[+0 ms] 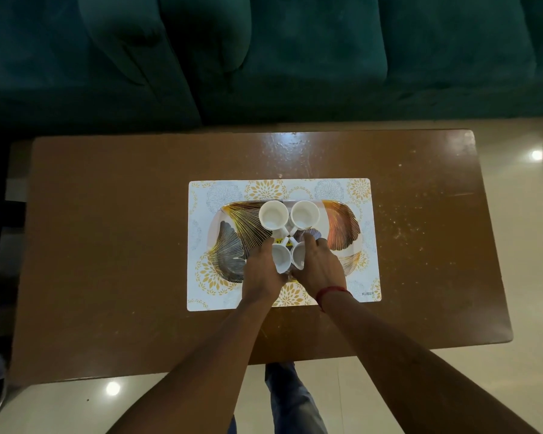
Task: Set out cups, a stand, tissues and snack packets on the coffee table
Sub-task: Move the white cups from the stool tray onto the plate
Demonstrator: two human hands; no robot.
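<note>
At the middle of the brown desk (107, 245) lies a white mat (201, 292) with gold flower prints, and on it an oblong tray (342, 227) patterned with gold and grey leaves. Four white cups stand close together on the tray in a two-by-two cluster, their handles turned inward so they meet at the centre. The far-left cup (273, 214) and far-right cup (304, 214) stand upright and untouched, their mouths open to the camera.

The left grip (262, 270) wraps the near-left cup (281, 258) from its outer side, fingers curled round the wall. The right grip (317, 264) wraps the near-right cup (298, 255) in the same way from the other side, fingertips reaching past the rim toward the tray's centre. The two near cups touch or nearly touch each other between the grips. Whether they rest on the tray or are lifted just off it cannot be told.

A red thread (329, 292) circles the right wrist. Beyond the desk's far edge stands a dark green sofa (295, 57), and pale glossy floor (530, 214) shows to the right.
</note>
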